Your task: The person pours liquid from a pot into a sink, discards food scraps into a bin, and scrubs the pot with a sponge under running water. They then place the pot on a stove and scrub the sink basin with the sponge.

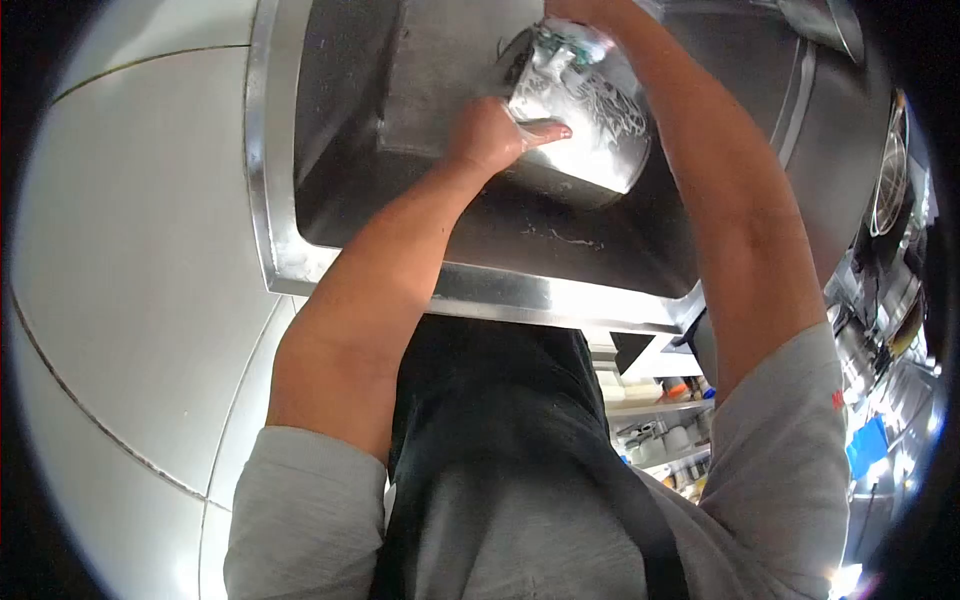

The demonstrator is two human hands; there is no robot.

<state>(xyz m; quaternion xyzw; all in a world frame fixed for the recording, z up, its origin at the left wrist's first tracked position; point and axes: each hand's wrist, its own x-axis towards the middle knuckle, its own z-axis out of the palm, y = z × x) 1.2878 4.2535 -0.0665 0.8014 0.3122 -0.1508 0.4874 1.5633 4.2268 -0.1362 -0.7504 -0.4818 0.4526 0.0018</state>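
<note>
A round metal pot (pixel 590 150) lies tilted in the sink, its shiny surface streaked with white suds. My left hand (pixel 490 137) grips its left side, the thumb stretched over the soapy metal and the other fingers hidden behind it. At the top edge, my right hand (pixel 585 10) is over the far end of the pot, mostly cut off, so its fingers do not show. Just below it, a greenish, foamy scouring pad (pixel 572 46) touches the pot. Whether the right hand grips this pad is hidden.
The steel sink (pixel 560 297) has a raised front rim close to my apron (pixel 500 400). White tiles (pixel 130 240) lie on the left. A metal vessel (pixel 825 25) stands at the top right. A whisk (pixel 890 180) and other utensils are at the far right; shelves (pixel 660 430) with containers sit below.
</note>
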